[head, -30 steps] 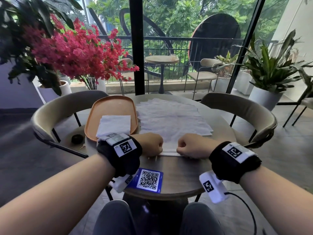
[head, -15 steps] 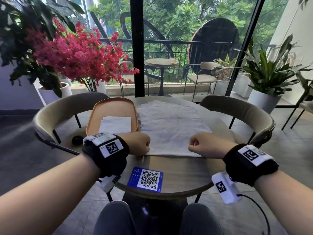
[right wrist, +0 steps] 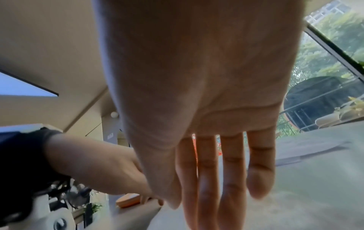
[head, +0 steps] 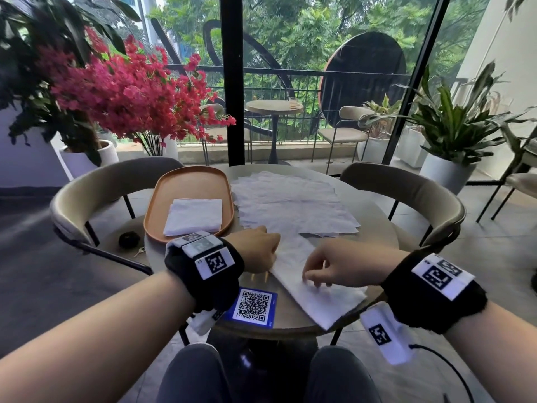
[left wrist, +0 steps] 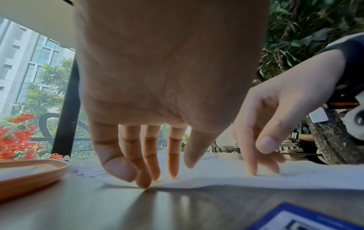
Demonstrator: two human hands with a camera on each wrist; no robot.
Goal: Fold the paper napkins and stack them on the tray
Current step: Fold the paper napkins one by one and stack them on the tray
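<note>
The thin white paper napkin [head: 312, 282] lies skewed at the round table's [head: 374, 225] near edge; left hand [head: 255, 250] and right hand [head: 338, 267] press it with straight, spread fingers, gripping nothing; folding is underway, and next comes creasing, then stacking on the oval orange tray [head: 189, 181].

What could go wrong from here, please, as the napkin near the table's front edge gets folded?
The white paper napkin lies skewed, one corner near the round grey table's front edge; it could slip off. The left hand and right hand press it only with fingers, so the thin sheet may creep and crease crookedly. Dragging it might disturb the loose pile of unfolded white napkins just behind.
</note>
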